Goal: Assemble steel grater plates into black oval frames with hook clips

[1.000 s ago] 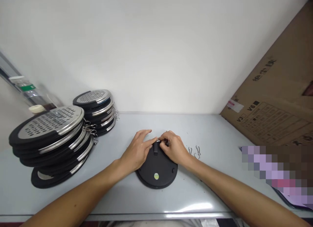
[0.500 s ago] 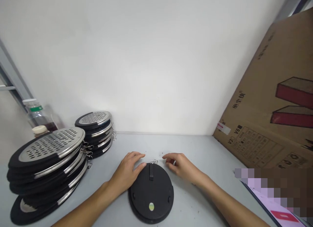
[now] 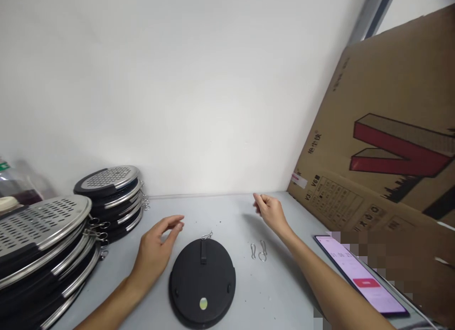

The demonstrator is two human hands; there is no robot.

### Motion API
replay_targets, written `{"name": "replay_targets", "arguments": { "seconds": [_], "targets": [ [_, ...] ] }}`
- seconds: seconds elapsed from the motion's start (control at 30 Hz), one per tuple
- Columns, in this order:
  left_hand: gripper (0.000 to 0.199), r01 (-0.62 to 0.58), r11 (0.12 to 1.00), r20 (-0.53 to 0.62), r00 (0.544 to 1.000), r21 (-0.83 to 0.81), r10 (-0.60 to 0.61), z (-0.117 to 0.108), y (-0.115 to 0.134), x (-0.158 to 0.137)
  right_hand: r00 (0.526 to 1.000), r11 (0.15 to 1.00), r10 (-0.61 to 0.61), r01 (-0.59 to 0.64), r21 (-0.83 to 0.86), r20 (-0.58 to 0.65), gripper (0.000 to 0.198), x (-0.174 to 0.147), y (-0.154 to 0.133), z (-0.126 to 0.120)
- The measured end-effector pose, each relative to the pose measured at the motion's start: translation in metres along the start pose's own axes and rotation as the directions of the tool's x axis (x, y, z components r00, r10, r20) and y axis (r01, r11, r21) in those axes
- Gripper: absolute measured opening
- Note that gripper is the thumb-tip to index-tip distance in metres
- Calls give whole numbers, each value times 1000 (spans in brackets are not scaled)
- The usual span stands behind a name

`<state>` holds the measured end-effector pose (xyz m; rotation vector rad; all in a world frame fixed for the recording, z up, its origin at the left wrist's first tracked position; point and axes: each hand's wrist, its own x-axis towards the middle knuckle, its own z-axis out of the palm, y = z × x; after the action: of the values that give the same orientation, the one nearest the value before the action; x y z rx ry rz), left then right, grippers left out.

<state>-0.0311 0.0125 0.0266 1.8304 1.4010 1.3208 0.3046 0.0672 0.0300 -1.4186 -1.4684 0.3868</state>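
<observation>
A round black disc [image 3: 213, 282] lies on the table with a short strap [image 3: 203, 252] at its far edge, a wire clip [image 3: 206, 235] on the strap, and a small oval sticker. To the left of the disc is my left hand [image 3: 156, 245], thumb and fingers apart and nothing visible between them. My right hand [image 3: 270, 214] is over the table beyond the disc, to the right; its fingers are curled together, and whatever they may hold is hidden. Between the disc and my right forearm rest two loose wire pieces, a small clip [image 3: 253, 251] and a clip with a ring [image 3: 262, 254].
On the left stand two stacks of round black-and-metal perforated discs, a near stack [image 3: 46, 254] and a far stack [image 3: 110, 197], with rings on their sides. A bottle [image 3: 17, 183] is behind them. At right are a phone [image 3: 355, 268] and a large cardboard box [image 3: 391, 98].
My right hand has moved away from the strap's clip, up and to the right. My left hand has drawn back leftward off the disc. The loose clips are now in sight; the view has turned right.
</observation>
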Motion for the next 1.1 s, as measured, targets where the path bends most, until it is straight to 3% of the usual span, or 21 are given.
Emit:
{"name": "replay_targets", "arguments": {
  "seconds": [0.03,0.1,0.23,0.37,0.4,0.47,0.53,0.57,0.63,0.77,0.93,1.03,1.1],
  "targets": [
    [32,90,995,23,996,-45,-89,-1,-2,2,1000,999,-8,8,34,27,43,0,1,1],
    [42,208,961,109,976,-180,-190,-2,-3,5,994,989,-14,-2,146,110,67,-1,0,4],
    [51,329,765,343,927,-554,-150,-4,3,7,954,918,1,-120,378,301,85,-10,-11,6],
    [59,493,509,504,854,-705,-129,-7,6,10,925,882,-17,-165,441,379,115,-20,-23,10],
    [56,516,456,520,845,-725,-128,-7,6,11,930,894,-27,-141,425,365,110,-22,-23,12],
    [42,515,410,496,853,-753,-161,-8,4,13,960,932,-68,-36,359,272,73,-24,-20,16],
    [24,439,452,374,899,-777,-229,-7,1,14,983,958,-114,70,277,145,32,-25,-15,18],
    [17,393,486,303,918,-781,-256,-6,0,14,987,965,-126,100,243,96,23,-25,-13,18],
    [21,325,542,201,940,-775,-275,-6,-1,12,992,972,-120,107,207,49,17,-27,-11,17],
    [34,305,621,190,950,-722,-247,-6,1,7,996,984,-87,86,157,0,11,-29,-13,16],
    [26,222,761,125,975,-610,-184,-6,5,7,996,993,-50,42,109,71,14,-17,-10,14],
    [14,162,892,216,974,-422,-74,-10,13,6,982,999,-36,29,42,185,20,-11,-8,4],
    [9,42,980,357,933,-193,30,-12,19,2,964,999,-36,39,-8,262,18,-17,-9,-6]
  ]
}}
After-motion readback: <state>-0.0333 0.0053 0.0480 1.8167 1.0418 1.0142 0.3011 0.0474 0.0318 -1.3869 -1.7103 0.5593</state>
